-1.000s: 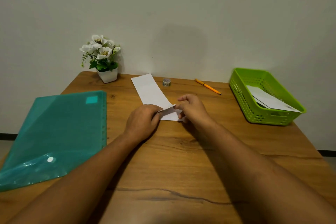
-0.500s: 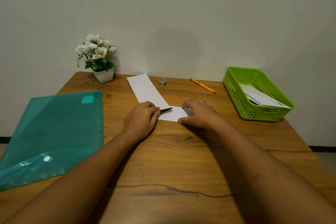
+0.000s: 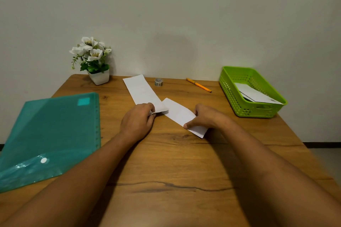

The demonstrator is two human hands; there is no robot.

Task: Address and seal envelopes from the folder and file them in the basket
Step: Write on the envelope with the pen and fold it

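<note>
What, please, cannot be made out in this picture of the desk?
- Head view, left hand hides the near end of the long envelope, flap unseen.
- Head view, right hand covers part of the white piece; letter or envelope, unclear.
- Head view, tint and glare hide the contents of the folder.
- Head view, the wall of the basket and its top envelope hide what lies beneath.

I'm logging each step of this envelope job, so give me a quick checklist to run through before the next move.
1. Left hand has a grip on the near end of the long white paper envelope: ok.
2. Right hand has a grip on the shorter white paper sheet: ok.
3. Envelope addressed: cannot tell.
4. Orange pen lies free: ok.
5. Small silver tape roll stands free: ok.
6. Green plastic basket has room: ok.
</note>
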